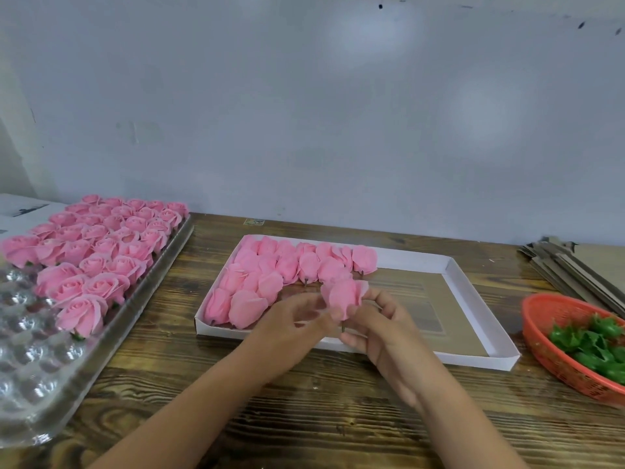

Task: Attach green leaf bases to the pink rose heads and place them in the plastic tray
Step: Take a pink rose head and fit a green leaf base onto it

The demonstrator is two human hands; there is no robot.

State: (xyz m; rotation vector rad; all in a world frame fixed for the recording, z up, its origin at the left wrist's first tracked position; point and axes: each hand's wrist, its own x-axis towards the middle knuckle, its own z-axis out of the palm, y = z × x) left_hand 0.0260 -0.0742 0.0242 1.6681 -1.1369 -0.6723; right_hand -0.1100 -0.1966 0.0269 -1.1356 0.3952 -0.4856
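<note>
pink rose heads (101, 245), green leaf bases (595, 346), orange basket (541, 336)

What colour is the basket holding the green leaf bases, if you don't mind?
The basket is orange-red, seen in the head view at the table's right edge.

A dark wood-grained surface (304, 411) is stretching across the near part of the scene. A pale grey-blue wall (321, 113) is rising behind its far edge, carrying a few dark marks near the top right. A stack of flat brown cardboard sheets (575, 269) is lying at the far right of the surface. A small printed label (253, 222) is lying flat at the far edge, near the wall. White paper with a dark mark (23, 208) is lying at the far left.
</note>
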